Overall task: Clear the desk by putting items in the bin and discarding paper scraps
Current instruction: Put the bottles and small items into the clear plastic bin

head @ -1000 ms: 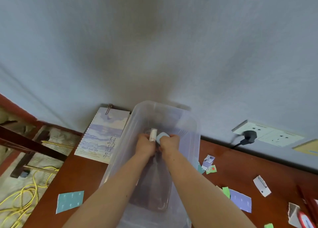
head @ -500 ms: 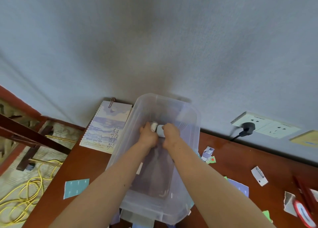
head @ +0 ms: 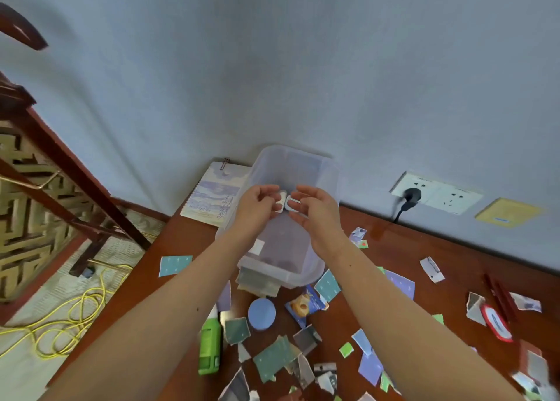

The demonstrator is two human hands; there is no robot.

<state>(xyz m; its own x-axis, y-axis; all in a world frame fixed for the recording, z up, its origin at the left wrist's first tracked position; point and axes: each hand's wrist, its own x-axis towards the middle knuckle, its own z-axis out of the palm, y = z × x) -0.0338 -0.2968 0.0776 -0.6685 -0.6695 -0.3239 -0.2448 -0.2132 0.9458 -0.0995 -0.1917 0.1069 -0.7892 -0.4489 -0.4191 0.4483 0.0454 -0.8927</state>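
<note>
A clear plastic bin (head: 331,173) stands on the brown desk (head: 454,267) against the wall. Both my hands hover over its open top. My left hand (head: 257,203) pinches a small white piece (head: 281,201) at its fingertips. My right hand (head: 315,209) pinches a small blue-and-white piece (head: 291,204) right beside it, with the other fingers loosely spread. Torn paper scraps (head: 274,358) in teal, lilac and green lie scattered over the desk in front of and to the right of the bin.
A spiral notebook (head: 213,194) lies left of the bin. Near the front are a green stapler-like item (head: 209,346), a blue round lid (head: 261,313) and a snack packet (head: 303,306). A red-rimmed item (head: 497,325) and red pencils (head: 498,294) lie right. A plugged wall socket (head: 412,196) sits behind.
My hands have risen from deep inside the bin to just above it and spread slightly apart. My view pulled back, bringing the littered front of the desk into sight.
</note>
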